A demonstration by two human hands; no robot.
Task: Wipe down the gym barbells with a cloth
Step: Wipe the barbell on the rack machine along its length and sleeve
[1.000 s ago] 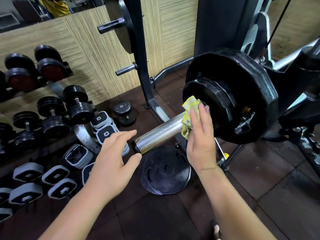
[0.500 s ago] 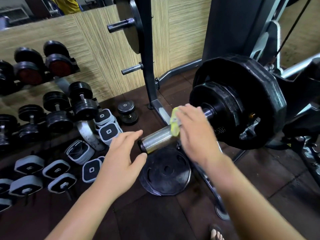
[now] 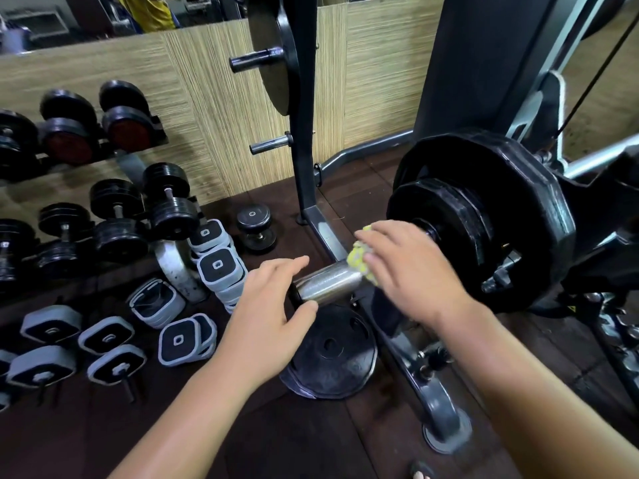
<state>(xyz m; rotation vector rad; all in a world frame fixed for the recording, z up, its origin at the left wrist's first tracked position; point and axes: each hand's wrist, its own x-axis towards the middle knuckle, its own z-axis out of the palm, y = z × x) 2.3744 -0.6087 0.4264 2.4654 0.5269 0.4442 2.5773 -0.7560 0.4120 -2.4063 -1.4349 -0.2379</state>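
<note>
gripping cloth (image 3: 359,262) on the barbell sleeve (image 3: 328,283), right hand (image 3: 411,271) arches over (left hand (image 3: 269,316) cupped open at its end).

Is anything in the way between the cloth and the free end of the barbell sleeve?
The bare sleeve between the cloth and its tip shows nothing on it, but the left hand sits at that tip, fingers above, thumb below.

Striped wood-panel wall (image 3: 207,98) behind, dark rubber floor (image 3: 262,444) underfoot, dumbbells (image 3: 169,202) racked at left, mirror (image 3: 86,19) above.
</note>
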